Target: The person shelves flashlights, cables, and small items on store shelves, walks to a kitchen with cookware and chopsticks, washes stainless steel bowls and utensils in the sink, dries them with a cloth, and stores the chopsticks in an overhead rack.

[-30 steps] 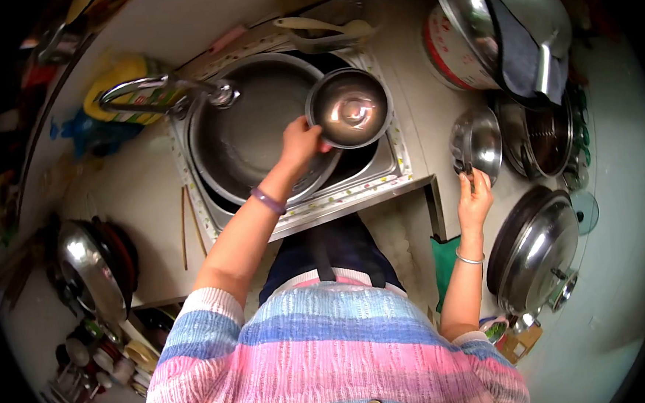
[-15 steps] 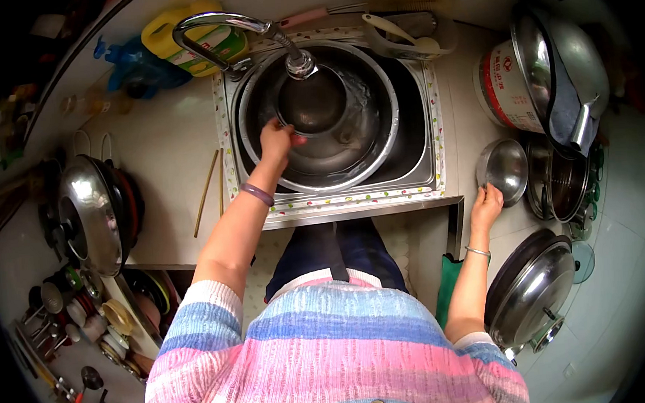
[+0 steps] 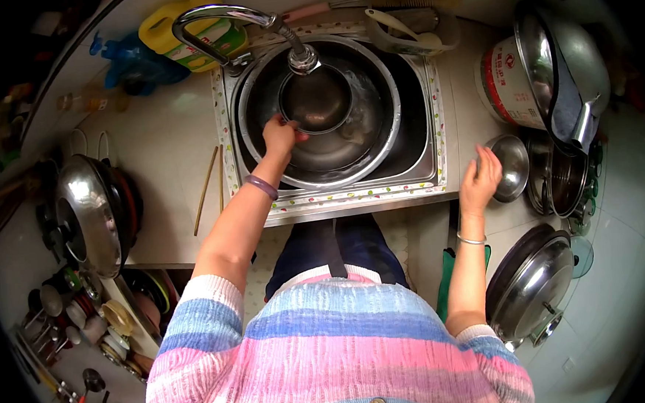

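Note:
My left hand [image 3: 281,135] is closed on the rim of a round metal bowl [image 3: 317,98] inside the large metal basin [image 3: 394,112]. Above that bowl hangs the spout of the curved chrome faucet [image 3: 303,58]; I cannot tell whether water runs from it. The basin stands in the sink [image 3: 425,162]. On the right, my right hand [image 3: 481,181] is raised with its fingers apart, holding nothing. Just beyond its fingers, a shiny steel bowl [image 3: 511,168] rests on the counter.
Two chopsticks [image 3: 208,197] lie left of the sink. A yellow jug [image 3: 194,36] and a blue bottle [image 3: 140,65] stand behind. To the right are a white bucket [image 3: 507,83], a dark-sided pot [image 3: 566,183] and a lidded pan [image 3: 538,284]. Another lidded pan [image 3: 91,216] sits left.
My right hand has let go of the steel bowl on the counter and moved up and slightly left, its fingers opening. My left hand stays on the bowl's rim in the basin.

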Demonstrator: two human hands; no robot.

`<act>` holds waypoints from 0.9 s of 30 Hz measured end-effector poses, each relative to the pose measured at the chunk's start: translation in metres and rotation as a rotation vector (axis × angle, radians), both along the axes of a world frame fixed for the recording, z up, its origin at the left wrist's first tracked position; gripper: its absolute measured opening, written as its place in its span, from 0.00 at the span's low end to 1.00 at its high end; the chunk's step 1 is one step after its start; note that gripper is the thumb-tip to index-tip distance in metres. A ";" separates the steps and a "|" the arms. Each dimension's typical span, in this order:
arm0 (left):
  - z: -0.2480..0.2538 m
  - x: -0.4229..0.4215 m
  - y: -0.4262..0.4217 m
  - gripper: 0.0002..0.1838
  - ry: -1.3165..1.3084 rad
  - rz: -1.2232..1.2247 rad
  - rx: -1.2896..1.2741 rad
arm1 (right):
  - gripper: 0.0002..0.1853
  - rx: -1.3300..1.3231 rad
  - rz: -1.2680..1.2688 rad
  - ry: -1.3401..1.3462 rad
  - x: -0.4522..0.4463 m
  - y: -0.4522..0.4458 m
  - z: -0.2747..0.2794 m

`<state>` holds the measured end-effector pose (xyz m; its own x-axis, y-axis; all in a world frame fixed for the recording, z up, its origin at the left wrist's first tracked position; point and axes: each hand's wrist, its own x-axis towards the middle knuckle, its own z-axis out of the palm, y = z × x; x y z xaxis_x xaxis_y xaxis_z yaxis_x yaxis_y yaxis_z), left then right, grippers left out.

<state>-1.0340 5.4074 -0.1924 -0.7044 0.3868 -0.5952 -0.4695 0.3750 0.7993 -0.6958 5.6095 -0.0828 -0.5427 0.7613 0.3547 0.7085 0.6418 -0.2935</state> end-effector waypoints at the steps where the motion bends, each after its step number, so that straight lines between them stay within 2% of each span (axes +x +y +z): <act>1: 0.000 0.003 0.009 0.17 0.016 -0.007 0.000 | 0.16 -0.015 0.035 0.019 -0.014 -0.006 0.003; 3: 0.012 0.002 0.023 0.16 0.040 -0.088 0.006 | 0.16 -0.055 0.118 0.061 -0.037 -0.014 0.003; 7: 0.015 -0.010 0.025 0.17 0.017 0.024 0.044 | 0.16 -0.129 0.308 0.124 -0.086 -0.028 -0.009; 10: 0.009 -0.005 -0.001 0.17 -0.015 -0.023 -0.028 | 0.17 -0.186 0.433 0.125 -0.122 -0.044 -0.018; 14: 0.022 0.010 0.010 0.13 -0.154 -0.063 0.040 | 0.22 -0.164 0.607 -0.015 -0.164 -0.059 -0.004; 17: 0.034 0.003 0.020 0.12 -0.182 -0.149 0.088 | 0.18 -0.082 0.782 -0.057 -0.181 -0.053 -0.021; 20: 0.054 -0.019 0.012 0.16 -0.142 -0.236 0.085 | 0.15 -0.200 0.956 -0.088 -0.196 -0.045 -0.035; 21: 0.061 -0.027 0.010 0.19 -0.117 -0.271 0.081 | 0.10 -0.334 0.919 0.072 -0.198 -0.049 -0.036; 22: 0.073 -0.030 0.010 0.31 0.205 -0.309 -0.032 | 0.08 -0.489 0.860 0.120 -0.199 -0.054 -0.030; 23: 0.076 -0.038 0.011 0.40 0.500 -0.311 0.037 | 0.07 -0.643 0.793 0.166 -0.199 -0.057 -0.026; 24: 0.082 -0.042 0.017 0.37 0.604 -0.268 0.111 | 0.06 -0.794 0.720 0.211 -0.199 -0.058 -0.024; 25: 0.105 -0.043 0.028 0.34 0.706 -0.221 0.185 | 0.05 -1.204 0.556 0.197 -0.198 -0.056 -0.031; 26: 0.117 -0.042 0.036 0.31 0.805 -0.170 0.260 | 0.06 -1.368 0.495 0.360 -0.199 -0.055 -0.037; 27: 0.115 -0.046 0.043 0.29 0.856 -0.236 0.247 | 0.07 -1.526 0.428 0.527 -0.202 -0.057 -0.042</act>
<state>-1.0799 5.4501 -0.0777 -0.7532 0.6230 0.2113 0.3857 0.1580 0.9090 -0.8974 5.5530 -0.1253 -0.8595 0.3952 -0.3241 0.1962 -0.3305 -0.9232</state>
